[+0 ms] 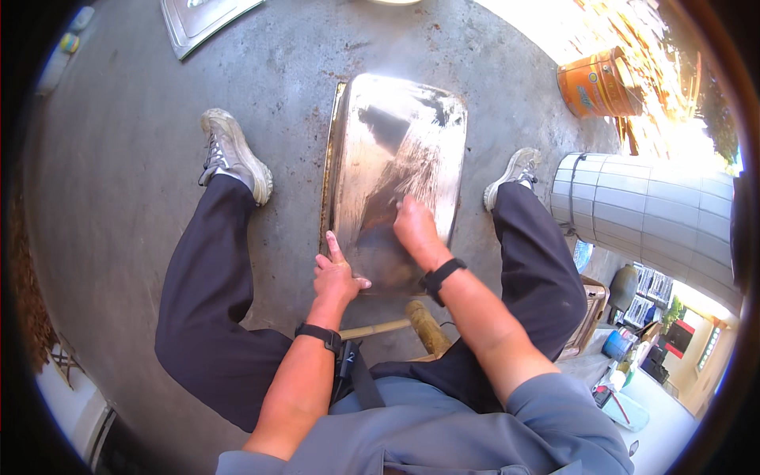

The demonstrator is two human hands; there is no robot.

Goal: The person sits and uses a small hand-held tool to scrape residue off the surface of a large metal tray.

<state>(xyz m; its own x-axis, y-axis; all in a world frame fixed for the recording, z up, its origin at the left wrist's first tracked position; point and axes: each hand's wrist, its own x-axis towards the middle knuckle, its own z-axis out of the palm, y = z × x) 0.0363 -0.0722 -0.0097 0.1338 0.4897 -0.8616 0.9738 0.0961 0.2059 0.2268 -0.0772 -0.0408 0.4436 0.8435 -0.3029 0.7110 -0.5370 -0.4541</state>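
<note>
A shiny metal tray (396, 166) lies on the floor between my feet, with streaks and a brownish film over its surface. My right hand (417, 228) is closed in a fist on the tray's near half; whatever it may hold is hidden under the fingers. Pale scratch-like streaks spread ahead of that fist. At the tray's near left corner rests my left hand (336, 277), its index finger stretched along the left edge and its thumb out along the near edge. The other left fingers are partly bent. A rusty brown rim shows beneath the tray's left side.
An orange bucket (600, 83) stands at the far right, beside a white tiled pillar (641, 206). Another metal tray (207, 24) lies at the far left. A wooden piece (427, 326) sits between my legs. Several tools and containers crowd the lower right.
</note>
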